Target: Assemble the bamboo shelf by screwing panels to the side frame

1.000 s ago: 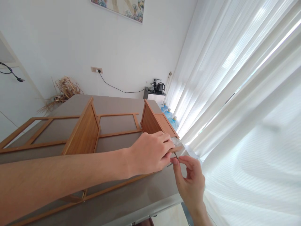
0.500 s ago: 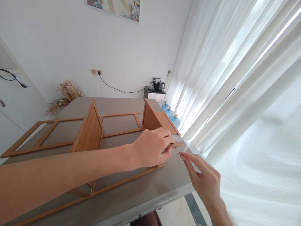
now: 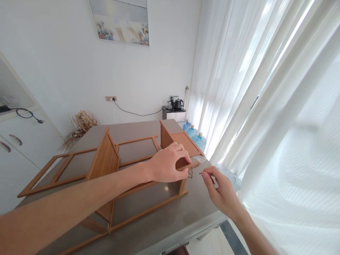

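Your right hand (image 3: 223,191) is near the table's edge. Its thumb and finger pinch a thin metal bit (image 3: 200,173). It is too small to tell if it is a screw or a tool. The bit points left and is apart from the wood.

Your left hand (image 3: 168,163) reaches across and holds the end of a wooden board (image 3: 196,164), with fingers on top and thumb below. You can see a gap inside the curl of that hand, and I cannot tell how hard it squeezes. Just under the board, by your left thumb, some little metal pins (image 3: 190,173) stick out.

The board is at the right end of a big wooden frame (image 3: 143,214). The frame lies on the gray table (image 3: 172,219), and your left arm goes over it. Two panels stand up from it, one on the left (image 3: 105,156) and one on the right (image 3: 166,136). A clear plastic bag (image 3: 199,158) lies just past the board.

Past the table are blue water bottles (image 3: 200,140), on the right by the white curtain (image 3: 292,141). A black kettle (image 3: 179,103) sits on a small stand (image 3: 175,116). A picture (image 3: 122,24) hangs on the far wall.
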Motion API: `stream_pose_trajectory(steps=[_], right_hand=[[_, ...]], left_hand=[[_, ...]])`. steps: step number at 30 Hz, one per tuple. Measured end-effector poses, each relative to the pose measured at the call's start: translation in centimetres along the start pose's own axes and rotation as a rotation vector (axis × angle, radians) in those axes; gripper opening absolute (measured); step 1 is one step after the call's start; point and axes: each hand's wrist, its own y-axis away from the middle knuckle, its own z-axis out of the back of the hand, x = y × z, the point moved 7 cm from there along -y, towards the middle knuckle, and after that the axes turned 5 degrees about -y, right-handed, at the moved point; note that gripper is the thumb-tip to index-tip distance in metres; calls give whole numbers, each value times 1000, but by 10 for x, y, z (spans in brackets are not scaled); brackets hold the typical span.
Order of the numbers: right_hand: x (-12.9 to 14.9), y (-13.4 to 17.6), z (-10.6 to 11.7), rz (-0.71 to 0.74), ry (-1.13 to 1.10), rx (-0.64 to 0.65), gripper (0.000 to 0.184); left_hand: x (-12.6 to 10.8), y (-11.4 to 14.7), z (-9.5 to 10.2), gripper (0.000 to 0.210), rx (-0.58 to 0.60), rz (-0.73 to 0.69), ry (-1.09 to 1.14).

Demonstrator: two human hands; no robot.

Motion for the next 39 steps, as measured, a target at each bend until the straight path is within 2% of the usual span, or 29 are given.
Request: stream_pose_trajectory(steps=[5,10,14,25,32,39], right_hand=[[13,-7,3,59,24,85,19],[29,-16,5,206,143,196,12],[36,-19,2,316,273,259,13],[39,-18,-3,387,367,245,15],[46,-20,-2,407,432,288,15],[60,-22,-2,536,609,334,16]], left_hand=[[2,1,-2,18,-25,15,89],[3,1,-3,19,-29,30,144],[5,2,-4,19,-35,39,178],[7,2,-4,19,-52,41,158],[7,3,-5,20,-64,36,163],[7,3,-4,19,-56,44,165]])
